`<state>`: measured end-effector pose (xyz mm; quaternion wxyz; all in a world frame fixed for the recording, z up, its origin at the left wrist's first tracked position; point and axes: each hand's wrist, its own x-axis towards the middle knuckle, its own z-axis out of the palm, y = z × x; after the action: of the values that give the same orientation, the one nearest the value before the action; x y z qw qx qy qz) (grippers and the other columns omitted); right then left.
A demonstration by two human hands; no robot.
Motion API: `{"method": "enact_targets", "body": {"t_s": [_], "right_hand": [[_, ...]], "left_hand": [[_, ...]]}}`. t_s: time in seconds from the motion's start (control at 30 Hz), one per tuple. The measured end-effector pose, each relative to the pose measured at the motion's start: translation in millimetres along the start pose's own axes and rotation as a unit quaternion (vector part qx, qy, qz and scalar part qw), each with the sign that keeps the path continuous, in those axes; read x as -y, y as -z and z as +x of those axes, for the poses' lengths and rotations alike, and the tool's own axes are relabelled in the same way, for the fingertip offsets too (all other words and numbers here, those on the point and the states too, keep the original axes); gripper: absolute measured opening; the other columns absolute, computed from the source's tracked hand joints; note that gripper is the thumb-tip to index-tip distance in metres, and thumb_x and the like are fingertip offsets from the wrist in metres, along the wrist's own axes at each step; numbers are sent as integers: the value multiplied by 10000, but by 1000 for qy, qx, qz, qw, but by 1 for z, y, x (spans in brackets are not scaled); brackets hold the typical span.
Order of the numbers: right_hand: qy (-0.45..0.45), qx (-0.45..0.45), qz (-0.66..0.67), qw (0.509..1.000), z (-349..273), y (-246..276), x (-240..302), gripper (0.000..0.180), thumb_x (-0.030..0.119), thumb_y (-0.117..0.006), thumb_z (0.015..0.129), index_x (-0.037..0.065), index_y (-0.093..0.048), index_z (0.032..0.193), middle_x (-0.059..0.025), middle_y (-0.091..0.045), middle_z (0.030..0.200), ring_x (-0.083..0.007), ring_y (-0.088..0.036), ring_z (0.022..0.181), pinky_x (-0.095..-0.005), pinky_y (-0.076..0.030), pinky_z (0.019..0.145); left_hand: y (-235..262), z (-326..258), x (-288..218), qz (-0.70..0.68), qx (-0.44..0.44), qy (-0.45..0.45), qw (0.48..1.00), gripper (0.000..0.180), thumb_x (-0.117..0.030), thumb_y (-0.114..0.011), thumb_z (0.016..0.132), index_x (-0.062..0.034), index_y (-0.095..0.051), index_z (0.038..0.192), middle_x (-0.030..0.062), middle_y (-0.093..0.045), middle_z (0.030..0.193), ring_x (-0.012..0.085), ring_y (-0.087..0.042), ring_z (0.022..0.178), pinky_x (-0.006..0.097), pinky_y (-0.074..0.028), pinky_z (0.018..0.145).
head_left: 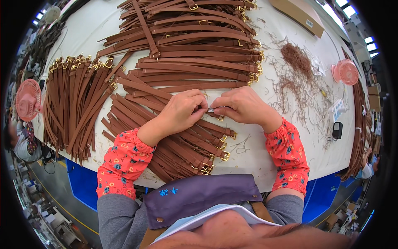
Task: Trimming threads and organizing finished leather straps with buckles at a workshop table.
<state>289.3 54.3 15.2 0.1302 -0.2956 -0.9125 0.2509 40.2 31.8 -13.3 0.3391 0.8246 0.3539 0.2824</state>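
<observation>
Both hands meet over the white bench [286, 50]: the left hand [182, 110] has its grip pinched shut on a brown leather strap with a gold metal buckle [215, 117], and the right hand [242, 106] has its grip closed on a small silvery tool [212, 110] at that strap's end. Stacks of brown straps [186, 145] lie beneath; a tangle of brown thread trimmings [296, 58] sits to the right.
</observation>
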Motion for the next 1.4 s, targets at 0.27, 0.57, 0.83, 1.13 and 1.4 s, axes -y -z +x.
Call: {"method": "enact_targets", "body": {"t_s": [0.27, 0.57, 0.83, 1.13, 1.4], "right_hand": [[-5, 9, 12, 1000, 0, -1, 2, 86, 254, -682, 940, 185, -713, 980, -40, -675, 764, -292, -665, 713, -408, -489, 596], [-53, -47, -27, 997, -25, 4, 11, 134, 285, -683, 952, 156, -705, 977, -45, -672, 772, -292, -668, 722, -411, -493, 603], [-83, -75, -68, 991, -37, 0, 15, 133, 285, -691, 948, 154, -701, 969, -44, -643, 718, -289, -654, 682, -413, -487, 577], [-71, -58, -56, 994, -35, -5, 19, 121, 249, -721, 929, 149, -737, 996, -49, -665, 752, -286, -650, 683, -393, -495, 585], [-65, -68, -60, 994, -37, -6, 18, 128, 251, -718, 931, 146, -737, 1001, -55, -651, 743, -291, -645, 679, -403, -488, 585]], "left_hand": [[0, 0, -4, -33, -10, 41, 999, 102, -6, -708, 848, -9, -638, 922, 117, -631, 923, 301, -645, 753, 383, -531, 675], [-3, 0, -9, -38, -15, -1, 999, 181, -54, -746, 849, -75, -681, 1016, 73, -630, 983, 279, -653, 830, 398, -527, 713], [-19, -2, -11, 143, -4, -128, 981, 85, -99, -695, 885, -93, -668, 965, 37, -608, 953, 273, -618, 901, 414, -480, 772], [-15, 0, 5, -296, -60, 168, 938, 58, -74, -502, 1059, -47, -484, 1107, 76, -597, 1007, 169, -634, 853, 301, -502, 750], [5, 7, -25, -90, -100, 65, 989, 225, -1, -677, 924, -73, -717, 1134, 44, -649, 1051, 139, -616, 839, 282, -503, 718]]}}
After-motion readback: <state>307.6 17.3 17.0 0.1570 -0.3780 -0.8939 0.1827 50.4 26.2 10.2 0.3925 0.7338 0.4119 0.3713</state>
